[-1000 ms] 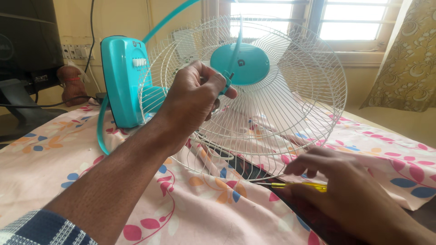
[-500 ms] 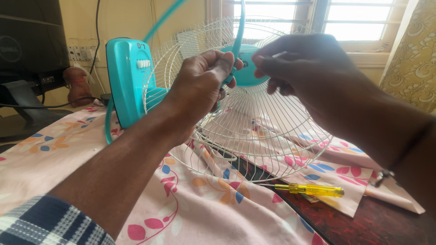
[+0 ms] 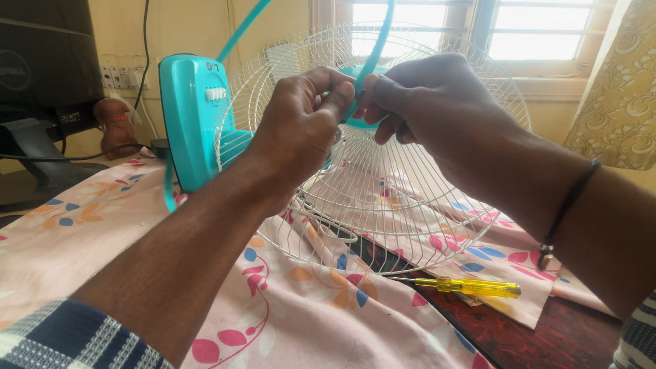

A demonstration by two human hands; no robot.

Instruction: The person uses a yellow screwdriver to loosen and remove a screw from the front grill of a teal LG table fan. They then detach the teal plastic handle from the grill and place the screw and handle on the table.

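Up close, left hand (image 3: 301, 126) and right hand (image 3: 437, 102) met fingertip to fingertip, pinching the turquoise plastic hub (image 3: 355, 116) at the middle of a white wire fan guard (image 3: 383, 198), yellow-handled screwdriver (image 3: 471, 286) lay below on a floral cloth (image 3: 301, 314).

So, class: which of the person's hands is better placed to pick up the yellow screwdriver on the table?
Probably the right hand. The yellow screwdriver lies on the table below the right forearm. The left hand would have to cross over. Both hands are now pinching at the hub of the white fan guard.
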